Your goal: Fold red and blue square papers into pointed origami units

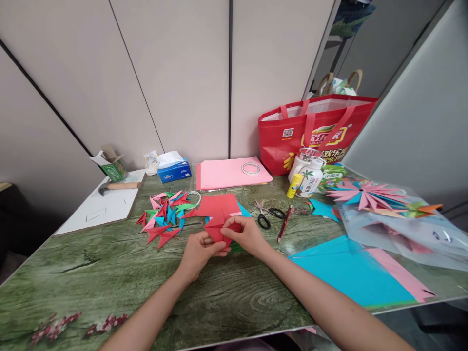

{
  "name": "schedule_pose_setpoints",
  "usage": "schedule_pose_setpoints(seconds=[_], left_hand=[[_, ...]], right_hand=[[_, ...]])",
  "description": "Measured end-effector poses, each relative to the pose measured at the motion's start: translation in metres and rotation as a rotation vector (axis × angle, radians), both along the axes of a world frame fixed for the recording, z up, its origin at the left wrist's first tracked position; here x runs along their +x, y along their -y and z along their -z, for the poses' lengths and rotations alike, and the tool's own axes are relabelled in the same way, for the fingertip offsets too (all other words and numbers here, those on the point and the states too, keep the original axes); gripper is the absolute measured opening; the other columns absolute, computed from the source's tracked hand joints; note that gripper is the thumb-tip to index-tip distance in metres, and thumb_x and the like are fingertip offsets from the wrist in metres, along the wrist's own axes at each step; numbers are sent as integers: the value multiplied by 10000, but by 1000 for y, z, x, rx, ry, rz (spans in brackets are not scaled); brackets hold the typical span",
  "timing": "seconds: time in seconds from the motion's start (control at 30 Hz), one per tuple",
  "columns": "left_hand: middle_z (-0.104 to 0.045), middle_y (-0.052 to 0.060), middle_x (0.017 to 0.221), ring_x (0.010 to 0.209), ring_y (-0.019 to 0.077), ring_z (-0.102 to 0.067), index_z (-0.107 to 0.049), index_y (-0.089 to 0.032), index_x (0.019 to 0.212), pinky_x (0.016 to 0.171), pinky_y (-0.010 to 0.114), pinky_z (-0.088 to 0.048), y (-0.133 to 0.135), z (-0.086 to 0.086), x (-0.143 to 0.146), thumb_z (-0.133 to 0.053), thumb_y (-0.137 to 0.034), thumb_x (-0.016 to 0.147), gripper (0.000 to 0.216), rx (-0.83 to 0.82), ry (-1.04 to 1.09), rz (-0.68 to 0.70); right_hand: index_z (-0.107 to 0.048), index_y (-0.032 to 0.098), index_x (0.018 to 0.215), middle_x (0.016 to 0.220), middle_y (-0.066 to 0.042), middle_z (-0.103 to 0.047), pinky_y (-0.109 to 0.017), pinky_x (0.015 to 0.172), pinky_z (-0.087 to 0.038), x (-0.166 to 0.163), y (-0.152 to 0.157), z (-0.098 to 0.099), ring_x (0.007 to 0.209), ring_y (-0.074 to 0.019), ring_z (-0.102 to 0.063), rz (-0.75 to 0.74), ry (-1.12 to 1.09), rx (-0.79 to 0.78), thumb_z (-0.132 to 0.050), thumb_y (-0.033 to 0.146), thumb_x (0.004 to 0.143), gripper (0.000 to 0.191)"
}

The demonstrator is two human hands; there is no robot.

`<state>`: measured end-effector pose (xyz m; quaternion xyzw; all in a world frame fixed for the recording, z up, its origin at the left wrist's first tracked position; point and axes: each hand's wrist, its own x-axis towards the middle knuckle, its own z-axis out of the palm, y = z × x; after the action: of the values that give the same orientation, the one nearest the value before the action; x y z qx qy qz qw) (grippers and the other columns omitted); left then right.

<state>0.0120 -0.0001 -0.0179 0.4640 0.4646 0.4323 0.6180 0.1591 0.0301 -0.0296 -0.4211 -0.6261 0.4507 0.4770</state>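
While bending over the green table (109,273), holding a folded red paper (218,233) between both hands at the near middle of the surface. Gripping its left end with the left hand (199,251), thumb laid on top and fingers curled underneath. Pinching its upper right part with the right hand (247,235), thumb and forefinger pressed together on a crease, the other fingers tucked loosely behind. Lying squarely between the two hands and touching both, so being no nearer to one than to the other; seeming to run with its long axis left to right, a point aiming toward the body, though partly hidden by fingers. Sitting just in front of a larger red sheet (219,204), and possibly overlapping its near edge. Leaving a pile of folded paper points (164,219) just left of the left hand, near but apart. Leaving scissors (268,218) and a red pencil (284,224) close on the right. Keeping well clear of the blue sheet (351,273) and the pink stack (226,173).
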Motion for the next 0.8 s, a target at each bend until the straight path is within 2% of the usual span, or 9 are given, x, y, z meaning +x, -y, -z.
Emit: schedule_pose_setpoints(seconds=[0.13, 0.3, 0.43, 0.6, 0.7, 0.8], left_hand=[[-709, 78, 712, 630, 215, -668, -632, -99, 835, 559, 301, -545, 0, -1, 0, -718, -209, 562, 306, 37, -61, -43], [-685, 65, 645, 539, 187, -653, -608, -99, 782, 474, 259, -526, -1, 4, 1, -680, -236, 602, 237, 57, -123, -34], [-648, 32, 546, 471, 172, -638, -564, -115, 699, 447, 250, -522, 1, 8, 4, -642, -238, 625, 164, 30, -151, -14], [-626, 8, 495, 415, 157, -615, -550, -120, 686, 394, 224, -493, 2, 7, 5, -656, -229, 605, 172, 38, -168, 28], [-661, 43, 558, 484, 183, -644, -568, -111, 714, 471, 271, -529, 1, 2, 1, -656, -306, 638, 227, -15, -115, 88], [-700, 89, 735, 694, 233, -673, -595, -106, 741, 673, 359, -540, 0, -2, -3, -620, -370, 689, 270, -65, 27, 163]], right_hand=[[-631, 162, 714, 676, 10, -620, -231, 585, -412, -1, 1, 2, 616, -127, -543, -12, 8, 4, -689, 255, 601, 158], [-614, 155, 633, 572, 12, -592, -229, 523, -394, -3, 2, 3, 536, -120, -524, -55, -11, -54, -641, 283, 652, 132], [-618, 156, 627, 603, 5, -603, -236, 554, -404, -6, 5, 2, 556, -121, -521, 34, 10, -3, -628, 256, 651, 104], [-604, 156, 603, 580, 8, -596, -225, 529, -411, -12, 7, 5, 546, -122, -518, 103, -4, -13, -603, 251, 653, 107], [-596, 155, 594, 565, 8, -594, -225, 522, -411, -11, 5, 7, 529, -119, -515, 123, -19, -22, -602, 254, 651, 115], [-602, 153, 600, 570, 2, -606, -228, 515, -413, -9, 2, 8, 513, -120, -518, 128, -34, -30, -612, 274, 647, 130]])
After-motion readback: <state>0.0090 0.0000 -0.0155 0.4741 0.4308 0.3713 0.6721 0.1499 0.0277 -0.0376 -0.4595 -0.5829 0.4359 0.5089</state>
